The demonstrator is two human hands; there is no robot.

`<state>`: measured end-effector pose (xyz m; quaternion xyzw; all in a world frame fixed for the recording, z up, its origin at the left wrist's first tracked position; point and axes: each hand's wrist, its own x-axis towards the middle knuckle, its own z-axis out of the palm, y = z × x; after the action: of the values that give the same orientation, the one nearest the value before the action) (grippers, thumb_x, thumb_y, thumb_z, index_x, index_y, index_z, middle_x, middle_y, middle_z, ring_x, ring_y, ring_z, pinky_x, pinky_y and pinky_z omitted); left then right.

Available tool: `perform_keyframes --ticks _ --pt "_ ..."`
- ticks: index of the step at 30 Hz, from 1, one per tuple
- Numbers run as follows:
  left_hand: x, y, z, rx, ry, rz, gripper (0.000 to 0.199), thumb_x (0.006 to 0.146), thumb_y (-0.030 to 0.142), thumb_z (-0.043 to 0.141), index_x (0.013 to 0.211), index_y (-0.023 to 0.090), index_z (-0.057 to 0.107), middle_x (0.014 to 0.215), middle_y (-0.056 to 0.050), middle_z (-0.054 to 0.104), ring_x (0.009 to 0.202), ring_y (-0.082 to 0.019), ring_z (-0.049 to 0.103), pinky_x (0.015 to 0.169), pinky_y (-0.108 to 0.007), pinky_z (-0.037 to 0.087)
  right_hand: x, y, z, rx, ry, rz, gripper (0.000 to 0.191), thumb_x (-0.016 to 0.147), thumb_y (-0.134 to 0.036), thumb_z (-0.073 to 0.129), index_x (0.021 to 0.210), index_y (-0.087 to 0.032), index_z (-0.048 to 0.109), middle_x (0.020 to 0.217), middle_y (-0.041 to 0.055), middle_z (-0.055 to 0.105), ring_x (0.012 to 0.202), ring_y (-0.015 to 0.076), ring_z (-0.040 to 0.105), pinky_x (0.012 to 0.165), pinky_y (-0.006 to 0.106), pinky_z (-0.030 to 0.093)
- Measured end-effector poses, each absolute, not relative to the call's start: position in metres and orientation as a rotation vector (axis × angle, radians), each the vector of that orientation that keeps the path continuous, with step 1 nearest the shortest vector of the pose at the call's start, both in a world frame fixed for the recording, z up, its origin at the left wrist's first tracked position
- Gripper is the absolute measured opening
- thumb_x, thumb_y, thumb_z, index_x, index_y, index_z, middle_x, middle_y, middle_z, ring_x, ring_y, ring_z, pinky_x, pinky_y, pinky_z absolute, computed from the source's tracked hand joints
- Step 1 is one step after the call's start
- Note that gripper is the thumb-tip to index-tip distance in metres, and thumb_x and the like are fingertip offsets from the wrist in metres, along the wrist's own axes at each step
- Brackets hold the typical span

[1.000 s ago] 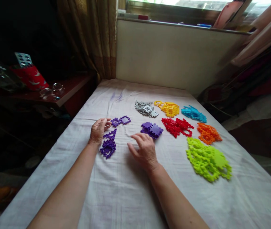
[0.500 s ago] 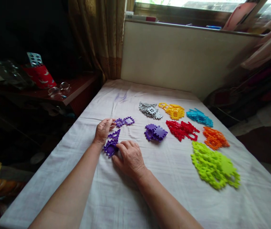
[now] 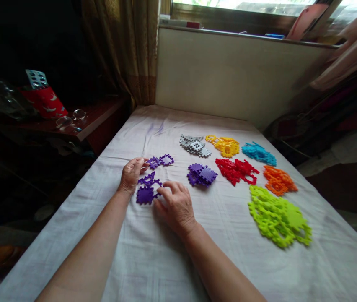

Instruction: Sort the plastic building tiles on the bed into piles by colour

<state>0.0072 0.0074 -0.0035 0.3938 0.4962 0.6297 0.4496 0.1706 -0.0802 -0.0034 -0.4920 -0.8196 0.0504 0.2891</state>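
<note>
My left hand [image 3: 130,175] is closed, its fingertips at the edge of a purple openwork building tile [image 3: 153,162]. A square purple frame tile [image 3: 166,160] lies joined to or against it. My right hand [image 3: 177,207] pinches an open-centred purple tile [image 3: 157,183] by its edge. Beside that tile lie a solid square purple tile [image 3: 145,195] and a triangular purple frame [image 3: 147,179]. Whether these are linked I cannot tell. To the right of my hands is a pile of purple tiles [image 3: 202,175].
On the sheet [image 3: 216,256] lie piles of grey tiles [image 3: 195,145], yellow tiles [image 3: 224,145], blue tiles [image 3: 259,153], red tiles [image 3: 235,170], orange tiles [image 3: 279,180] and lime-green tiles [image 3: 279,216]. Eyeglasses [image 3: 65,122] and a red container [image 3: 48,102] stand on the side cabinet [image 3: 98,119].
My right hand has drawn an open purple tile slightly rightward, away from the solid square one, which now shows more fully. My left hand stays by the same tile. The view has shifted slightly.
</note>
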Motion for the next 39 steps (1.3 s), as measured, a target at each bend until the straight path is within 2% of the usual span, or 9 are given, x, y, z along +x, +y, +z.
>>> perform_keyframes --ticks 8,13,18,23,27,31,36,39 --pt "0.006 0.009 -0.003 0.898 1.189 1.587 0.035 0.065 0.048 0.076 0.078 0.017 0.068 0.086 -0.006 0.072 0.079 -0.017 0.068 0.074 -0.031 0.055 0.230 -0.051 -0.006 -1.607 -1.926 -0.239 0.020 0.087 -0.034 0.063 0.102 -0.025 0.072 0.111 0.0092 0.067 0.103 0.0269 0.053 0.087 0.041 0.039" --pt "-0.016 0.015 0.004 0.624 1.059 1.654 0.022 0.071 0.037 0.068 0.080 0.016 0.067 0.089 -0.006 0.072 0.080 -0.017 0.069 0.081 -0.033 0.056 0.232 -0.055 -0.003 -1.640 -1.888 -0.293 0.026 0.088 -0.032 0.061 0.110 -0.020 0.071 0.118 0.0136 0.064 0.110 0.0312 0.053 0.089 0.045 0.039" --pt "-0.041 0.016 0.012 0.421 0.897 1.626 0.019 0.081 0.035 0.059 0.086 0.019 0.067 0.096 -0.006 0.073 0.094 -0.017 0.069 0.088 -0.035 0.056 0.203 -0.065 0.004 -1.421 -2.118 -0.033 0.023 0.091 -0.031 0.058 0.109 -0.022 0.068 0.113 0.0077 0.068 0.105 0.0246 0.056 0.090 0.039 0.041" --pt "-0.045 0.017 0.012 0.349 0.835 1.622 0.022 0.084 0.038 0.055 0.090 0.021 0.067 0.098 -0.005 0.073 0.096 -0.018 0.069 0.089 -0.038 0.056 0.169 -0.068 0.009 -1.256 -2.385 0.248 0.037 0.081 -0.041 0.071 0.113 -0.022 0.067 0.117 0.0062 0.068 0.107 0.0246 0.056 0.091 0.038 0.042" --pt "-0.044 0.018 0.011 0.345 0.851 1.632 0.022 0.084 0.040 0.057 0.090 0.022 0.067 0.098 -0.004 0.073 0.097 -0.019 0.069 0.088 -0.039 0.056 0.160 -0.069 0.007 -1.267 -2.401 0.291 0.025 0.082 -0.040 0.071 0.101 -0.024 0.070 0.109 0.0047 0.070 0.103 0.0226 0.057 0.089 0.036 0.042" --pt "-0.043 0.017 0.012 0.321 0.834 1.621 0.022 0.086 0.038 0.054 0.090 0.021 0.067 0.098 -0.004 0.073 0.096 -0.019 0.069 0.088 -0.039 0.056 0.178 -0.063 0.007 -1.333 -2.260 0.147 0.024 0.083 -0.040 0.069 0.101 -0.024 0.069 0.110 0.0052 0.069 0.102 0.0224 0.057 0.090 0.036 0.039" --pt "-0.041 0.016 0.014 0.284 0.833 1.625 0.022 0.087 0.034 0.051 0.089 0.020 0.067 0.095 -0.005 0.074 0.095 -0.019 0.069 0.087 -0.040 0.057 0.222 -0.043 0.012 -1.587 -1.964 -0.175 0.023 0.087 -0.040 0.063 0.101 -0.022 0.069 0.109 0.0085 0.069 0.103 0.0260 0.055 0.093 0.040 0.033" --pt "-0.041 0.016 0.014 0.313 0.844 1.614 0.021 0.087 0.035 0.052 0.088 0.021 0.067 0.096 -0.004 0.074 0.095 -0.018 0.069 0.087 -0.039 0.056 0.237 -0.036 0.009 -1.666 -1.958 -0.257 0.024 0.087 -0.041 0.063 0.099 -0.021 0.070 0.108 0.0102 0.068 0.102 0.0278 0.053 0.091 0.042 0.031"
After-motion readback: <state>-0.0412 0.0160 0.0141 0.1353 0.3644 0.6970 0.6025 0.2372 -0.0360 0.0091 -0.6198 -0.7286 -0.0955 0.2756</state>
